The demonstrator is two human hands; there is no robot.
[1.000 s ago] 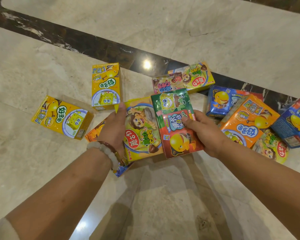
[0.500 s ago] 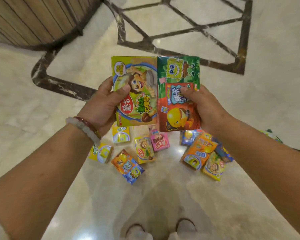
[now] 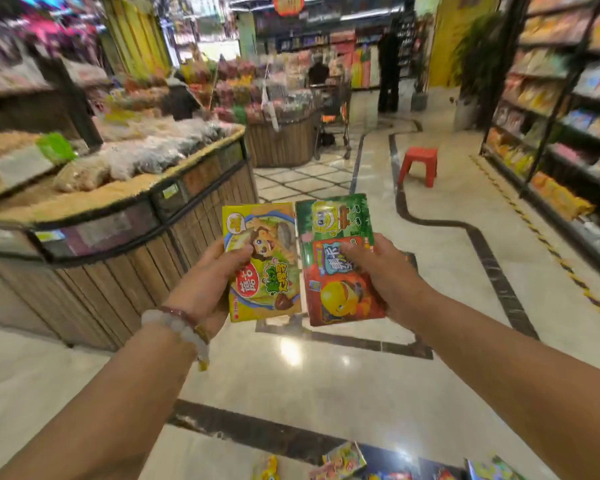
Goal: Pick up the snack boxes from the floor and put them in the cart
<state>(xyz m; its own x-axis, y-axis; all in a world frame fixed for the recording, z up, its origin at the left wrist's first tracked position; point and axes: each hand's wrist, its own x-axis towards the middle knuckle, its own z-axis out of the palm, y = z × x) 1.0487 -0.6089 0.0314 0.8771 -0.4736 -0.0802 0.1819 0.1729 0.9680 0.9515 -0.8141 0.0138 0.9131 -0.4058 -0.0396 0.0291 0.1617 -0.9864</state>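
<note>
Yellow box (image 3: pixel 262 261) sits gripped in left hand (image 3: pixel 205 285); green-red box (image 3: pixel 340 258) in right hand (image 3: pixel 385 271), both raised. Cart (image 3: pixel 333 112) stands well apart. Other boxes (image 3: pixel 343 460) remain on floor (image 3: pixel 309 375).

A supermarket: stocked shelves (image 3: pixel 565 109), bulk-food counters (image 3: pixel 118 202), a cart (image 3: pixel 333 123).

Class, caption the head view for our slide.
Left hand holds yellow snack box, right hand green-and-red snack box.

A yellow-green box (image 3: pixel 262 261) with a cartoon is seen beside a green-and-red box (image 3: pixel 340 261) — a yellow duck is printed there; a red stool (image 3: pixel 418 165) — plain.
</note>
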